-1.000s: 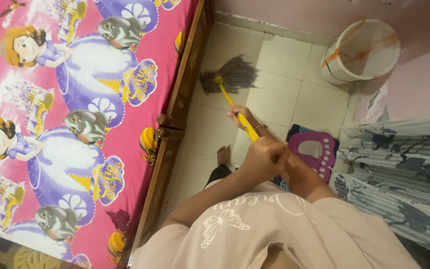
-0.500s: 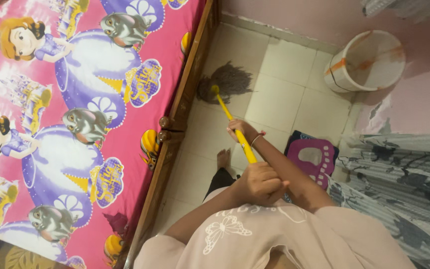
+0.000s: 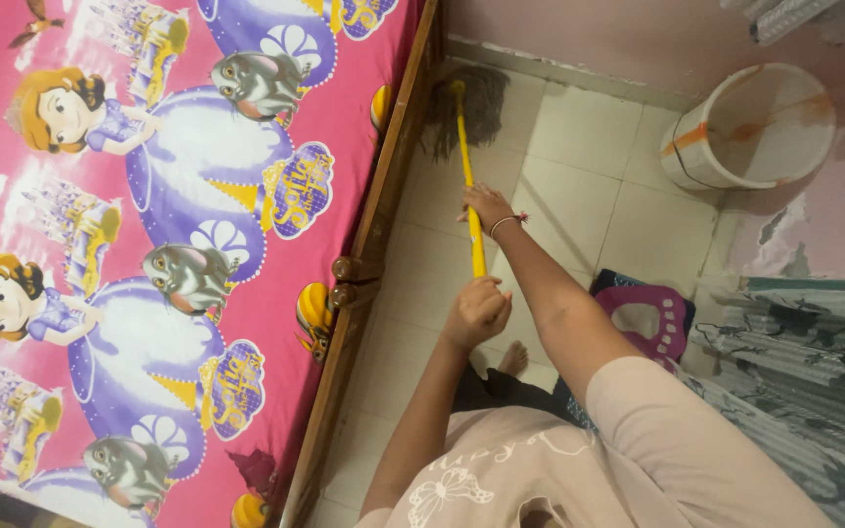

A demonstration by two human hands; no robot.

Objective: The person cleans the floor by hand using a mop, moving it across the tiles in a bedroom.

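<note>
I hold a mop with a yellow handle [image 3: 466, 166]. My left hand [image 3: 476, 311] grips the near end of the handle. Farther along the handle is my right hand [image 3: 489, 205], with a thin bracelet on its wrist, also closed around it. Both arms are stretched forward. The dark stringy mop head [image 3: 476, 103] lies on the pale tiled floor [image 3: 579, 186], close to the wooden bed frame [image 3: 383, 215] and near the base of the pink wall.
A bed with a pink cartoon-print sheet [image 3: 149, 244] fills the left side. A white bucket with orange streaks [image 3: 750, 127] stands in the far right corner. A purple foot-shaped mat [image 3: 647, 315] and grey patterned cloth [image 3: 804, 362] lie to the right. My bare foot [image 3: 512, 360] is on the tiles.
The mop head has slid away from me along the bed frame toward the wall. Both arms have extended, and my hands sit farther forward on the handle.
</note>
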